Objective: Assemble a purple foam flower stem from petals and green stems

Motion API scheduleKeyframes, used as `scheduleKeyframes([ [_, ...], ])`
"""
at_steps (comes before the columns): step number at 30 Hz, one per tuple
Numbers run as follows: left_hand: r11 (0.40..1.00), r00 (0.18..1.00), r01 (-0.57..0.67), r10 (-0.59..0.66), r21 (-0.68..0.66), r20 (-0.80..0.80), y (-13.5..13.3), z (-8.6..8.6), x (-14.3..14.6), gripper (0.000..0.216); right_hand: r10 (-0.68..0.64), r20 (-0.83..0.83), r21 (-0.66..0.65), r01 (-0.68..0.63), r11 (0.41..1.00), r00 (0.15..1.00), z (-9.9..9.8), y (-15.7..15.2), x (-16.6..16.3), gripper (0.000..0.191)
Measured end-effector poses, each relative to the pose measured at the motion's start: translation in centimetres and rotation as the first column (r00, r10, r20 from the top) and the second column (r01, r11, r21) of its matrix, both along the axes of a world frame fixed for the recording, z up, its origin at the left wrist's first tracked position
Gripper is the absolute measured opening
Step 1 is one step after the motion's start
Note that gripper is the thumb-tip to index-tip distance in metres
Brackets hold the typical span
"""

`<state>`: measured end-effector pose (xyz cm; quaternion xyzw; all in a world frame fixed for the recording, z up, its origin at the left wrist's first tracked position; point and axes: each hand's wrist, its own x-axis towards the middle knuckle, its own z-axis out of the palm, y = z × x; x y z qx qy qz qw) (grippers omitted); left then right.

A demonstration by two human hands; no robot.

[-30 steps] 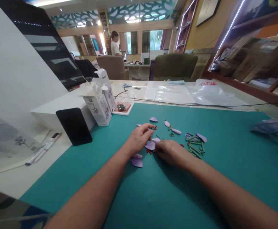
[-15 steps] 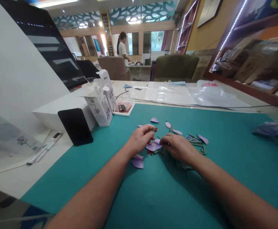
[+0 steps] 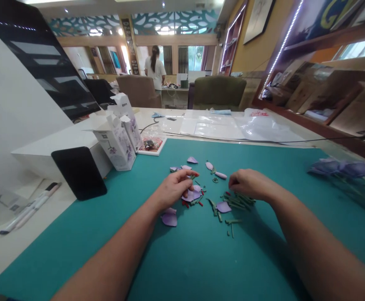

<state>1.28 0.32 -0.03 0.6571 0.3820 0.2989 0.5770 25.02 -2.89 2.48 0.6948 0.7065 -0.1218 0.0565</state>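
Small purple petal pieces (image 3: 192, 195) and thin green stem pieces (image 3: 236, 202) lie scattered on a teal mat (image 3: 201, 251). My left hand (image 3: 173, 190) rests over the purple petals, fingers pinched on a small green and red piece. My right hand (image 3: 248, 184) hovers above the green stems, knuckles up and fingers curled under; what is in them is hidden. More petals (image 3: 169, 218) lie near my left wrist, and one petal (image 3: 223, 207) sits beside the stems.
Two white printed boxes (image 3: 116, 140) and a black phone (image 3: 77, 172) stand at the mat's left edge. Pens (image 3: 29, 207) lie on the white table. Plastic sheets (image 3: 232, 125) cover the far side. Purple flowers (image 3: 345, 169) lie right. A person stands far back.
My right hand has moved right, from the purple petals to the green stems. The camera has shifted, so the scene sits lower and further left. My left hand stays pinched over the petals.
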Motion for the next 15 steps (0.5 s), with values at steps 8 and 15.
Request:
scheduleKeyframes([
  [8,0.991,0.998,0.001,0.007,-0.132,0.059,-0.3,0.3,0.2,0.033,0.013,0.076,-0.021,-0.011,1.0,0.997,-1.2,-0.1,-1.4,0.021],
  [15,0.985,0.994,0.01,0.008,-0.172,0.106,-0.3,0.2,0.2,0.033,0.022,0.1,0.046,-0.027,0.999,0.995,-2.3,0.1,-1.8,0.02],
])
